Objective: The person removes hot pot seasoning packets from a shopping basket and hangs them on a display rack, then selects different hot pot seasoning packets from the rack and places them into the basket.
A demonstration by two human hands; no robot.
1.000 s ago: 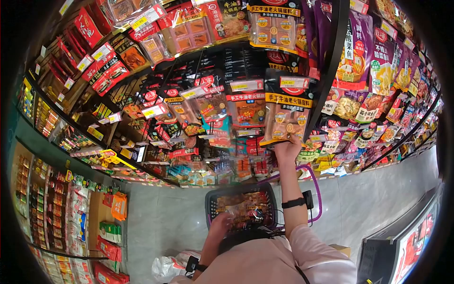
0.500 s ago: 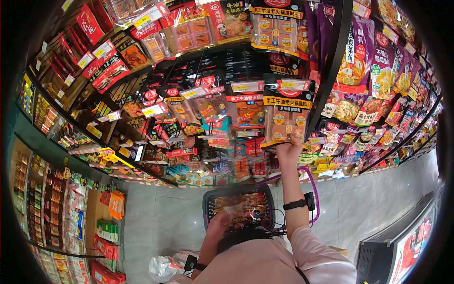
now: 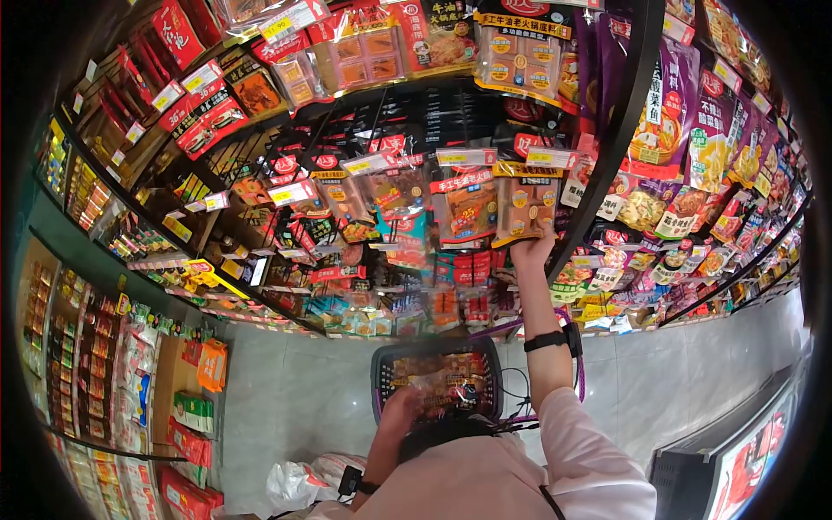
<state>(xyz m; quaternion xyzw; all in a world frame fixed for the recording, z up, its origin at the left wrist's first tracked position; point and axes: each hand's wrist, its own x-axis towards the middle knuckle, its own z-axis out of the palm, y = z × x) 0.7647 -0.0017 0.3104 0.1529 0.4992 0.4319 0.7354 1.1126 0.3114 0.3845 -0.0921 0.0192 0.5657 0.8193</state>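
My right hand (image 3: 531, 249) reaches up to the hanging display. Its fingers are closed on the lower edge of a hot pot base packet (image 3: 524, 212), black with a yellow band and a clear window over brown blocks. The packet hangs upright, its top partly behind a price tag (image 3: 552, 158). A red-and-black packet (image 3: 465, 211) hangs just left of it. Low in the view, my left hand (image 3: 401, 409) is at the left side of a dark shopping basket (image 3: 379, 368) holding several packets (image 3: 446, 371). Its fingers are curled by a clear wrapper; what they hold I cannot tell.
A black shelf upright (image 3: 626, 113) stands right of my right hand, with purple pouches (image 3: 663, 113) beyond. A purple cord (image 3: 580, 381) loops by my forearm. White plastic bags (image 3: 299, 485) lie on the floor (image 3: 286, 381). Left is another stocked shelf (image 3: 95, 364); right, a black cabinet (image 3: 685, 468).
My right hand and the hot pot base packet have moved up and back toward the display, so the price tag now covers more of its top. My left hand has stayed by the basket.
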